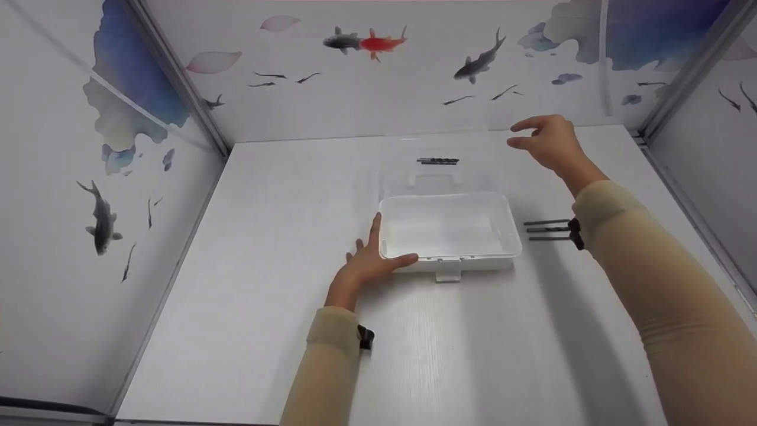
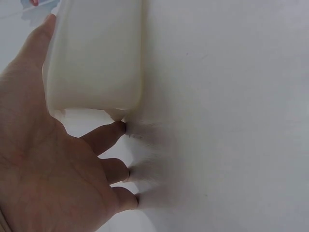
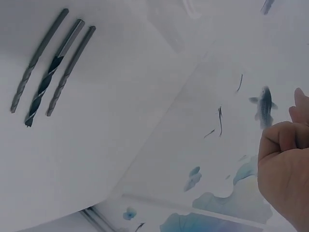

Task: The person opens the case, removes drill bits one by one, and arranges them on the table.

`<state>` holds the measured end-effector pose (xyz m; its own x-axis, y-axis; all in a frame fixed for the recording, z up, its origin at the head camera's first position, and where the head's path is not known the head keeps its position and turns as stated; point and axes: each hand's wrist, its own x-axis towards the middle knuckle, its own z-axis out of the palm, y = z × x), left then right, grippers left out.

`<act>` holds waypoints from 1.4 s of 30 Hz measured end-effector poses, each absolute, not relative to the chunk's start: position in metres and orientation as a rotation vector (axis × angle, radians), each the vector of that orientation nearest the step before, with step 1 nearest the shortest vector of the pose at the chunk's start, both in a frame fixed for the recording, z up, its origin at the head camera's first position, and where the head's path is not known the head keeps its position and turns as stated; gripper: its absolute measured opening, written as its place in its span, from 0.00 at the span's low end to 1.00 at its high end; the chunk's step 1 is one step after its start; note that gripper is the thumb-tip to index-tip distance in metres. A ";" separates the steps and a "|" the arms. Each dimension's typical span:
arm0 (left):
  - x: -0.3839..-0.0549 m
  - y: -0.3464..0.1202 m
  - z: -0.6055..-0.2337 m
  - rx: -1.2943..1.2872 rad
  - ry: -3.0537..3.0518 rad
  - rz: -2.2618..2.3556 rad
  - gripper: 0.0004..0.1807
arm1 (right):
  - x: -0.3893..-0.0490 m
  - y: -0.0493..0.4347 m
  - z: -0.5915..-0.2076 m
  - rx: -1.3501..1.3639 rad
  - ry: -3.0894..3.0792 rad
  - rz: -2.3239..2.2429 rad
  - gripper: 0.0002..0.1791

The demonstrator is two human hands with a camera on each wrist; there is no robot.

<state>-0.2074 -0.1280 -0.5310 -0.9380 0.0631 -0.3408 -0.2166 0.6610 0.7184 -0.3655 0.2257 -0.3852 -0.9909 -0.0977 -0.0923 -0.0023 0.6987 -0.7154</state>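
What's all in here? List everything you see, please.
Box: one, whitish, open, mid-picture
Lid: one, clear, open behind the box
Drill bits: three, grey and black, right of the box
More drill bits: at least two, dark, within the lid's outline
Table: one, white, under the box
Wall panels: three, white with painted fish, around the table
Wrist devices: two, black, left and right
Sleeves: two, tan, left and right
Left hand: one, bare, against the box
Right hand: one, bare, raised right of the lid
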 end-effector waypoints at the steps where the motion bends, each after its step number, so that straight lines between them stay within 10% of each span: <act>1: -0.207 -0.128 -0.531 -0.122 2.544 1.163 0.74 | -0.367 0.221 -0.384 -0.093 2.781 -1.155 0.29; 42: -0.208 -0.129 -0.532 -0.134 2.532 1.147 0.74 | -0.403 0.123 -0.421 -0.384 2.867 -0.477 0.14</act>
<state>-0.2076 -0.1290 -0.5320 -0.9320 0.0596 -0.3575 -0.2294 0.6666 0.7092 -0.4035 0.1226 -0.4208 -0.9442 -0.2870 -0.1614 -0.2192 0.9137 -0.3422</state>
